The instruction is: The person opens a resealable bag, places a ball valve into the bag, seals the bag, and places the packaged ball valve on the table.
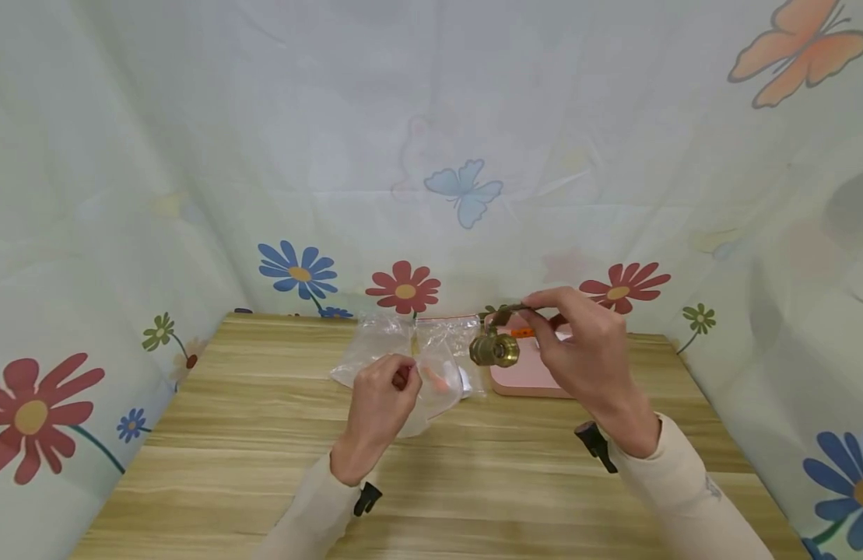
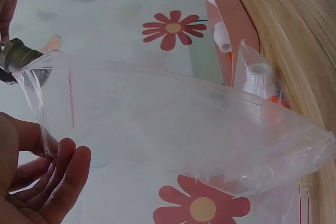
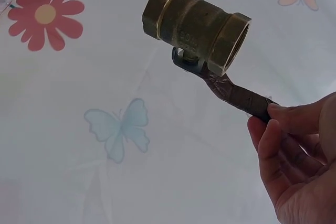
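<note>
A brass ball valve (image 3: pixel 197 27) hangs from its dark lever handle (image 3: pixel 247 100), which my right hand (image 3: pixel 304 156) pinches between thumb and fingers. In the head view my right hand (image 1: pixel 588 350) holds the valve (image 1: pixel 494 350) above the table, just right of a clear zip bag (image 1: pixel 434 381). My left hand (image 1: pixel 382 397) pinches the edge of that bag. Seen from the left wrist, the bag (image 2: pixel 157 114) stretches away from the left hand (image 2: pixel 47 177), its mouth spread near the valve (image 2: pixel 21 56). No contents show clearly inside it.
Behind the hands, a pink tray (image 1: pixel 529 381) holds white and orange parts, partly hidden by the right hand. More clear plastic bags (image 1: pixel 375 342) lie at the table's back; one has a white fitting (image 2: pixel 260 85) and something orange. A flowered curtain (image 1: pixel 333 155) encloses the wooden table (image 1: pixel 228 435).
</note>
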A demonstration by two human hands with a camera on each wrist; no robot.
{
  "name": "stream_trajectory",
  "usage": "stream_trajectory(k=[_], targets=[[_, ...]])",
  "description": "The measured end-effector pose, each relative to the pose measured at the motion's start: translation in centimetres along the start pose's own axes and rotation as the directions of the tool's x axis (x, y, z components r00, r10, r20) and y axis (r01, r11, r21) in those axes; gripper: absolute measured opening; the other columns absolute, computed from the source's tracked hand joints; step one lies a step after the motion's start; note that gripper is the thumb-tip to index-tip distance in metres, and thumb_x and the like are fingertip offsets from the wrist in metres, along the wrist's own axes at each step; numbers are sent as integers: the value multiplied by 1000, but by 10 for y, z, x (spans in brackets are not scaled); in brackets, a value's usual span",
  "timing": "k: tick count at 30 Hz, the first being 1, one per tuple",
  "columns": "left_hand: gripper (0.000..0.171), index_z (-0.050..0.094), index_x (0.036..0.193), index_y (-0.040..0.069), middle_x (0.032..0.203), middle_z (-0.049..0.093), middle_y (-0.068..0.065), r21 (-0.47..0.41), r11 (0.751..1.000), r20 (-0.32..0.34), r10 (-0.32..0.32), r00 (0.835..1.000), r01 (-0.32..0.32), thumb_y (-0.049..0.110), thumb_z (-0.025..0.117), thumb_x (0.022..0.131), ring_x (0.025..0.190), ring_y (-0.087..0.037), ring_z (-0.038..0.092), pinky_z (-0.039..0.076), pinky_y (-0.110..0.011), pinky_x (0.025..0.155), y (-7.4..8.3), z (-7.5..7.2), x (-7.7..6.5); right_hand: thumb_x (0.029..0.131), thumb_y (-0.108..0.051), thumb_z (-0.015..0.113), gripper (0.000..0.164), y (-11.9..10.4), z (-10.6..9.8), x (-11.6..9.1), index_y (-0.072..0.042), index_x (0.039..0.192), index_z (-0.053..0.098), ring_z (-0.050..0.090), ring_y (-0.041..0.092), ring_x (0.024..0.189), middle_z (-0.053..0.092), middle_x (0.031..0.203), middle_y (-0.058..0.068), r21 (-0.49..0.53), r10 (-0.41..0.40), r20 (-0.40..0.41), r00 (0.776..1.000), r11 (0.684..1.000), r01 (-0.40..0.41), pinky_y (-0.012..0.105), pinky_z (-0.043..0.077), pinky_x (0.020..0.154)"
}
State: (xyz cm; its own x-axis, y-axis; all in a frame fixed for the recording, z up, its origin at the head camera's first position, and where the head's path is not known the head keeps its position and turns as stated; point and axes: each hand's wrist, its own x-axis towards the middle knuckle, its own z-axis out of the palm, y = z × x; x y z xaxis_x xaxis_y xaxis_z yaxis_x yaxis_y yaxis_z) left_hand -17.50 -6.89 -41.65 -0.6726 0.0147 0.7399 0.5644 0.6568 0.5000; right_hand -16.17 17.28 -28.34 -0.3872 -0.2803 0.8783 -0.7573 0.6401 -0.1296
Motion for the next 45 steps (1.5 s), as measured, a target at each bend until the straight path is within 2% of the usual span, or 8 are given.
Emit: stream_trajectory(k=[6,14,21,31,37,45], targets=[[6,70,80,6,68,65,-1,5,1000,1,-15,1000,15,0,70,81,58,-6,58,49,-17,54,4,0,0,74,3,81,22,-9,2,-1,-2,92,69,66,14,63,74,82,6,45,2,22,1000,999,-3,20,52,61],[6,70,79,7,68,66,-1,0,1000,-6,-23,1000,23,1,70,81,57,-6,58,50,-17,55,7,1,0,72,4,82,21,-18,12,-1,-4,87,70,62,10,56,73,77,5,45,-71,-57,996,996,74,21,47,53],[5,70,79,7,68,66,-2,-7,1000,-12,-23,1000,23,2,71,81,57,-6,59,50,-17,55,10,2,1,71,9,80,25,-22,19,-4,-3,89,70,64,9,58,74,82,6,121,-81,-45,996,989,86,17,50,56],[5,71,82,7,70,67,-2,-24,999,-7,-30,1000,30,3,69,84,58,-7,60,51,-17,55,16,2,2,70,9,81,26,-25,25,-7,-1,91,68,65,11,60,75,85,8,117,-92,-18,996,989,94,20,52,57],[5,72,84,4,71,68,-2,-49,998,-1,-35,999,35,3,67,85,58,-7,60,51,-16,55,21,1,3,72,8,79,25,-24,31,-12,-3,90,66,66,13,64,73,83,6,133,-68,16,998,989,65,22,53,57],[5,71,81,3,69,68,-3,-65,998,-31,-24,999,22,-1,69,82,58,-7,61,51,-17,54,25,3,3,78,4,77,19,-24,39,-21,-5,89,65,65,12,65,70,83,4,134,-14,87,996,991,2,22,54,58]])
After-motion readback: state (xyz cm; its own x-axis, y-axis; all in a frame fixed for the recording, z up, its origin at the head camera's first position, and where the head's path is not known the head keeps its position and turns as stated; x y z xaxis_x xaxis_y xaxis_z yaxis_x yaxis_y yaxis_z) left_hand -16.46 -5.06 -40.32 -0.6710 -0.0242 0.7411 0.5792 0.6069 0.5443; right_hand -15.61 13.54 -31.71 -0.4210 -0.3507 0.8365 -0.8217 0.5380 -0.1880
